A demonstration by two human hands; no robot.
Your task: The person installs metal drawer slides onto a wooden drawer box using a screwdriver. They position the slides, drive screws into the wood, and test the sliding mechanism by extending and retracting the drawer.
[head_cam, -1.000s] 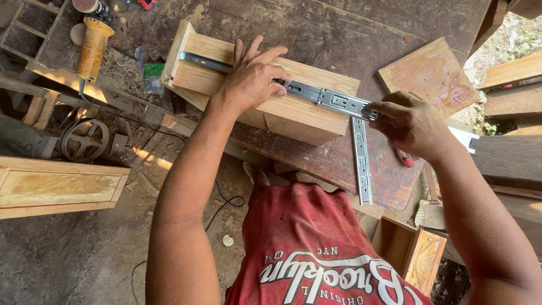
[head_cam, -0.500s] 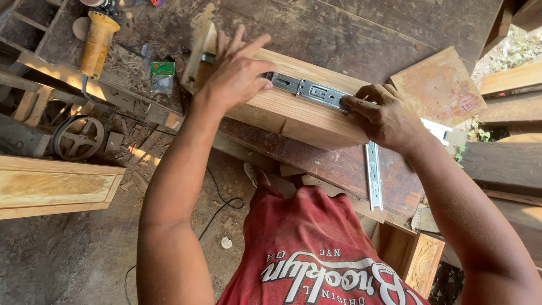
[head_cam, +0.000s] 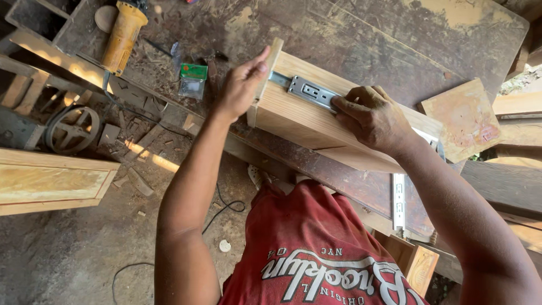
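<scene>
A pale wooden drawer box (head_cam: 307, 121) lies on its side on the dark workbench (head_cam: 361, 39). A metal drawer slide (head_cam: 307, 90) rests along its upper face. My left hand (head_cam: 241, 85) grips the box's left end panel, fingers over the top edge. My right hand (head_cam: 372, 117) presses down on the slide near its middle, covering its right part. A second metal slide (head_cam: 398, 200) lies on the bench near the front edge, below my right forearm.
A yellow power tool (head_cam: 123, 36) and a small green packet (head_cam: 193, 73) lie at the bench's left end. A square wood panel (head_cam: 466, 118) sits at the right. A framed wooden door panel (head_cam: 53, 181) and a small wheel (head_cam: 72, 129) are lower left. Cables trail across the dirt floor.
My left hand slid from the top of the box to its left end. My right hand moved left along the slide and now presses it onto the box.
</scene>
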